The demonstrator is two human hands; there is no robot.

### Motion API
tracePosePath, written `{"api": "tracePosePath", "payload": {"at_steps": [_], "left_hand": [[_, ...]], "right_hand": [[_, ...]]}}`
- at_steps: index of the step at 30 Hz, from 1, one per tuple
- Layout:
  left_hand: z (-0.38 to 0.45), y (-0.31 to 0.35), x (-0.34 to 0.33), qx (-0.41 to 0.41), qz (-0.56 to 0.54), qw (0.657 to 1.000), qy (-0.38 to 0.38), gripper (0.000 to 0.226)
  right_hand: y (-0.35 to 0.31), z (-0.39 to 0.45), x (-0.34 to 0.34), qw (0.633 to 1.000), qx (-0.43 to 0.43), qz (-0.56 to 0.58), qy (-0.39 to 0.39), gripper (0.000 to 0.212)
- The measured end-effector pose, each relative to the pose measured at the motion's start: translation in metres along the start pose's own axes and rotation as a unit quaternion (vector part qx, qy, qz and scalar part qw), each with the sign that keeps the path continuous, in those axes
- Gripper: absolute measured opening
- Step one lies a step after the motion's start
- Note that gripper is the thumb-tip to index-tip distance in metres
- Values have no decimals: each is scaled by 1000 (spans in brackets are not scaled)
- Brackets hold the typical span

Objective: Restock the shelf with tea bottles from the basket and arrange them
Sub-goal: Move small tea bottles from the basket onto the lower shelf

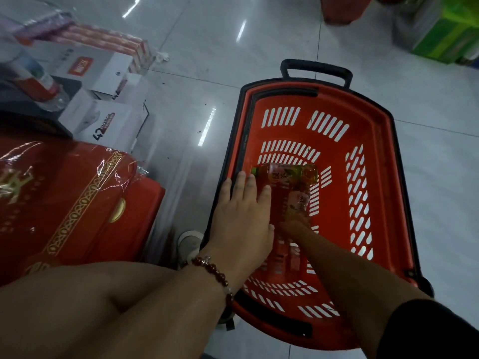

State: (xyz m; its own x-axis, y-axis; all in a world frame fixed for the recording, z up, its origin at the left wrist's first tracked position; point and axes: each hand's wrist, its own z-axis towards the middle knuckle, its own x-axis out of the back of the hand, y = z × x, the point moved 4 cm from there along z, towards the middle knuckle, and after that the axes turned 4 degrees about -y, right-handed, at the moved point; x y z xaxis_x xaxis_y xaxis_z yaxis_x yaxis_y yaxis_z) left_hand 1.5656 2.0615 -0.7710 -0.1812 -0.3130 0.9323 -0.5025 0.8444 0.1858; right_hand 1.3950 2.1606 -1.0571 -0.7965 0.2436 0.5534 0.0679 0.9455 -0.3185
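Note:
A red plastic basket (375, 107) with a black handle stands on the tiled floor. Inside it, one tea bottle (287, 173) with a green cap lies crosswise. A second tea bottle (298, 202) lies lengthwise just below it. More bottles (283, 257) show under my forearms. My left hand (241, 216), with a bead bracelet on the wrist, reaches over the basket's left side with straight fingers, whose tips are at the crosswise bottle's cap end. Deeper in the basket, my right hand (295, 225) grips the near end of the lengthwise bottle.
A large red gift box (64, 203) wrapped in film lies at the left, with white cartons (103, 120) stacked behind it. A green carton (445, 35) and a red bin (342, 9) stand at the top right. A shoe (189, 242) is beside the basket.

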Motion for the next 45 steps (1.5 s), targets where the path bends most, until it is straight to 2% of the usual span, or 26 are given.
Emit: {"api": "tracePosePath", "payload": {"at_steps": [2, 4, 5, 8, 11, 13, 16, 20, 22, 25, 27, 29, 31, 34, 36, 39, 41, 42, 45], "left_hand": [[-1, 0, 0, -2, -8, 1000, -5, 71], [-2, 1, 2, -4, -13, 1000, -12, 71], [-2, 2, 3, -6, -16, 1000, -15, 72], [-2, 3, 6, -7, -30, 999, -25, 73], [-4, 2, 9, -9, -55, 998, -26, 74], [-7, 0, 13, -10, -82, 997, -11, 76], [-13, -3, 23, -9, -113, 994, 4, 84], [-24, -1, 37, -20, -151, 988, 18, 96], [-33, 2, 48, -46, -197, 978, 59, 85], [-48, 3, 66, -69, -260, 952, 145, 56], [-59, -2, 77, -70, -274, 942, 182, 55], [-71, -7, 88, -73, -264, 934, 228, 58], [-85, -11, 100, -75, -222, 934, 269, 63], [-102, -15, 119, -76, -87, 937, 329, 75], [-111, -21, 128, -83, -42, 931, 354, 80], [-130, -43, 140, -27, -69, 922, 379, 90], [-150, -67, 148, 39, -167, 899, 404, 89], [-161, -81, 152, 64, -248, 872, 417, 85], [-193, -118, 159, 134, -511, 752, 394, 59]], "right_hand": [[-29, -66, 17, 997, -7, 62, -41, 55], [-50, -104, 29, 982, -22, 168, -88, 31], [-57, -115, 36, 973, -13, 206, -105, 27], [-65, -139, 60, 945, -22, 287, -154, 41], [-66, -175, 80, 888, -75, 396, -223, 52], [-66, -200, 93, 875, -74, 396, -268, 59], [-73, -243, 115, 872, 4, 351, -341, 70], [-89, -297, 152, 882, 91, 260, -383, 61], [-96, -316, 165, 883, 118, 230, -392, 64], [-106, -345, 174, 877, 161, 199, -406, 73], [-112, -361, 176, 874, 191, 178, -410, 81], [-117, -377, 175, 869, 223, 162, -410, 79], [-121, -391, 172, 866, 248, 161, -404, 67], [-131, -408, 161, 874, 264, 166, -373, 58], [-140, -416, 150, 876, 284, 158, -358, 60], [-156, -425, 130, 835, 291, 227, -410, 69], [-169, -432, 114, 793, 296, 264, -463, 90], [-176, -437, 106, 777, 308, 262, -482, 96], [-202, -453, 79, 754, 348, 223, -510, 101]]}}
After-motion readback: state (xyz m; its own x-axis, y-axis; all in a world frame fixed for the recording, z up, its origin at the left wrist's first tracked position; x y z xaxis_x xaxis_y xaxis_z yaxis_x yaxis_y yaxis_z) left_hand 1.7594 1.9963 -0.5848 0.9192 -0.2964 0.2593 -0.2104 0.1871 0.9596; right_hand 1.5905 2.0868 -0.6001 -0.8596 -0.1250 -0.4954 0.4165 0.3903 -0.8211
